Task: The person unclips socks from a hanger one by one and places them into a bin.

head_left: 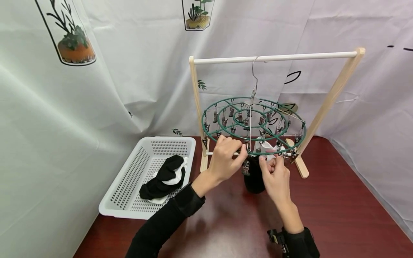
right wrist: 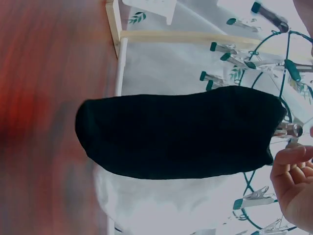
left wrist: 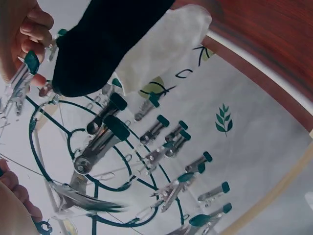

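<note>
A round green clip hanger point(head_left: 255, 138) with several metal clips hangs by its hook from a white rod. At the near rim, my left hand point(head_left: 226, 156) pinches the hanger between thumb and forefinger, beside a clip point(head_left: 246, 167). A black sock point(right wrist: 176, 134) hangs toe down from the rim, with a metal clip point(right wrist: 288, 129) at its cuff. Right of the cuff, my right hand point(head_left: 275, 175) has curled fingers close to the rim; I cannot tell what they hold. A white sock point(left wrist: 166, 44) hangs behind the black one.
On the left stands a white perforated basket point(head_left: 111, 202) with black and white socks point(head_left: 164, 175) inside. A wooden stand point(head_left: 332, 95) frames the hanger on both sides. Behind it hangs a white patterned curtain point(head_left: 145, 71). The tabletop point(head_left: 338, 208) is dark red.
</note>
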`<state>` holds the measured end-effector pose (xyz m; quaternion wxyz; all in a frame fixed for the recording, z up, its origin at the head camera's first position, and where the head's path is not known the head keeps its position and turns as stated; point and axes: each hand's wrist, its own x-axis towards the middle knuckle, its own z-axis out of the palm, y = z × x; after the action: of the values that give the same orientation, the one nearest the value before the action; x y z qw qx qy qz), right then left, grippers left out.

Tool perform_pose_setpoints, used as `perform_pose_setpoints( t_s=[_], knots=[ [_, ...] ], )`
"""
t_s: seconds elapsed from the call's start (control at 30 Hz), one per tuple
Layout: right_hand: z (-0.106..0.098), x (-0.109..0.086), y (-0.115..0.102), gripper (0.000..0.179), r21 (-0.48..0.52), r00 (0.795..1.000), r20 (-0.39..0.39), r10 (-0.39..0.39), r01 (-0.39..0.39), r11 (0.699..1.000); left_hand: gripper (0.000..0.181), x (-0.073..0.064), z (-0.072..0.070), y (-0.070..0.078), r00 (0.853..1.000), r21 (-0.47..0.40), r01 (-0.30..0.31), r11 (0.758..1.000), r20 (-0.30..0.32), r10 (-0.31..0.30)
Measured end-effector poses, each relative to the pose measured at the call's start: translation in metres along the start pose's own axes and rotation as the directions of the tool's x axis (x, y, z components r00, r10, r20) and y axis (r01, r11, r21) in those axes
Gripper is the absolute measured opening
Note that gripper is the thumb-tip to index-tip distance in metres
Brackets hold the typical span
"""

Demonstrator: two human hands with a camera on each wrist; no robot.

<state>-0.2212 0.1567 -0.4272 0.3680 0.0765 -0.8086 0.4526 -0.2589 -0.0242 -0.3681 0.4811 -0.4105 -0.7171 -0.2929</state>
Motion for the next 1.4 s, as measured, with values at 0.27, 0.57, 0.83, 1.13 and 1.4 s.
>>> perform_pose_setpoints(
  t_s=[0.27, 0.57, 0.83, 1.13, 1.4],
  knots=[
    [0.001, 0.019, 0.0, 0.026, -0.023, 0.981, 0.19, -0.047, 0.052, 0.998, 0.028, -0.001, -0.001, -0.008, 1.0, -0.032, -0.006, 0.999, -0.025, 0.005],
    [0.002, 0.021, -0.002, 0.022, -0.051, 0.972, 0.176, -0.153, 0.164, 0.985, 0.027, -0.004, -0.004, -0.016, 0.998, -0.055, -0.039, 0.998, -0.041, 0.037],
    [0.003, 0.022, -0.003, 0.049, -0.007, 0.981, 0.093, -0.169, 0.17, 0.985, 0.021, -0.014, -0.007, -0.005, 0.998, -0.021, 0.024, 0.999, -0.053, -0.025],
    [0.003, 0.021, -0.002, 0.04, -0.005, 0.988, 0.104, -0.112, 0.113, 0.994, 0.025, -0.043, -0.009, 0.041, 0.937, -0.311, 0.21, 0.927, -0.208, -0.282],
    [0.003, 0.019, -0.001, 0.042, 0.004, 0.987, 0.138, -0.076, 0.076, 0.997, 0.039, -0.074, 0.004, 0.059, 0.504, -0.559, 0.753, 0.347, 0.15, -0.85]
  ],
)
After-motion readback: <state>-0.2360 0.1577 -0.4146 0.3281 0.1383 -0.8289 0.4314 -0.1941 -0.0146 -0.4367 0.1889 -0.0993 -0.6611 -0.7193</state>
